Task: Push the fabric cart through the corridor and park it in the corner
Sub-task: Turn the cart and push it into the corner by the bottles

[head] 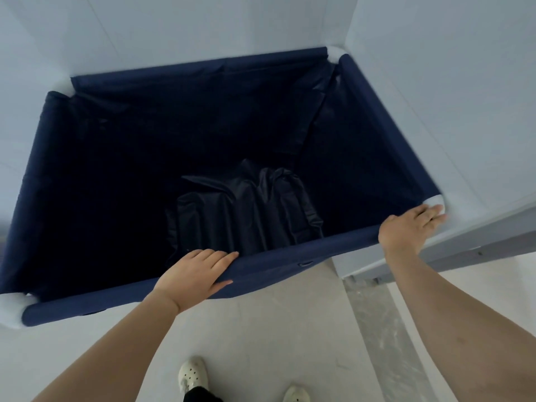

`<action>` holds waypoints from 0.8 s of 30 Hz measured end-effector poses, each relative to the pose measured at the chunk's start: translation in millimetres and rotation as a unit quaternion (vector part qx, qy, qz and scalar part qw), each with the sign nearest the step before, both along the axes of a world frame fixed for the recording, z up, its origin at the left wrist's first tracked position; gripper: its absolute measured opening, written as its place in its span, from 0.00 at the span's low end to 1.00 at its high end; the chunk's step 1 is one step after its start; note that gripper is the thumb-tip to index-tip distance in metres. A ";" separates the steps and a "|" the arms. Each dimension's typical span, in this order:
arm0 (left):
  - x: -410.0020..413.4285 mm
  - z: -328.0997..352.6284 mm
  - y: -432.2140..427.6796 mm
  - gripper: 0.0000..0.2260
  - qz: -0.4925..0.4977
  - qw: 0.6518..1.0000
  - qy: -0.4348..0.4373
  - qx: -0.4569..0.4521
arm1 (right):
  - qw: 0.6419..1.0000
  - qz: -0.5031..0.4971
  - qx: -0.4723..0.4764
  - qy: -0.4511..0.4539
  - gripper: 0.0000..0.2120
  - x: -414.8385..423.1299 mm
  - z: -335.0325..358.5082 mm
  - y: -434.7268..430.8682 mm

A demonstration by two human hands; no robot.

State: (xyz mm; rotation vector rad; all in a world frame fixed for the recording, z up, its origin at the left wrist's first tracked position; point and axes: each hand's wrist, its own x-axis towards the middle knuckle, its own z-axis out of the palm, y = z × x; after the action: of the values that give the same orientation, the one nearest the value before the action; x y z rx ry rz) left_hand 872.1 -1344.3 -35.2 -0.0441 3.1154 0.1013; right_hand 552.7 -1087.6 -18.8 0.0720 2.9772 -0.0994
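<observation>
The navy fabric cart [385, 132] fills the upper part of the view, with white rounded corner joints. Its far rim lies against one pale wall and its right side runs along the other wall, so it sits in the corner. A dark crumpled cloth [246, 210] lies at its bottom. My left hand [194, 274] lies over the near rim near the middle, fingers on top and thumb on the outer face. My right hand [406, 230] rests flat on the same rim at the near right corner, fingers stretched toward the white joint.
Pale walls [435, 68] meet at the back right. A grey ledge or door frame [478, 250] juts out on the right just behind the cart. Below are the light floor, a shiny strip [383, 338], and my two white shoes [193, 372].
</observation>
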 end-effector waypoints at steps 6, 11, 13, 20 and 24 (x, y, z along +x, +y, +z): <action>1.7 1.0 0.4 0.24 0.010 1.000 0.008 -0.018 | 0.997 0.060 0.044 0.032 0.31 7.7 4.7 2.4; 9.6 15.0 0.1 0.27 0.064 0.997 0.026 0.029 | 0.917 0.383 -0.112 0.018 0.23 130.6 10.8 -67.1; 27.3 21.9 -6.6 0.27 0.087 0.994 0.032 0.048 | 0.869 0.472 -0.149 0.002 0.22 184.8 10.1 -95.7; 129.6 23.1 -99.7 0.29 0.110 0.989 -0.100 0.008 | 0.687 0.721 -0.095 -0.011 0.29 274.5 -0.2 -184.1; 128.8 16.3 -114.3 0.21 0.032 0.992 -0.123 0.021 | 0.661 0.748 -0.051 -0.034 0.27 271.0 -3.3 -210.7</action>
State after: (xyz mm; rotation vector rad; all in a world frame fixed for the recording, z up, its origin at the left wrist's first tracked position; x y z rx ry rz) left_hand 1001.0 -1458.6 -18.9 -0.1453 2.8638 0.1516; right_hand 823.7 -1298.3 -22.1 -2.1483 1.9703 -0.0329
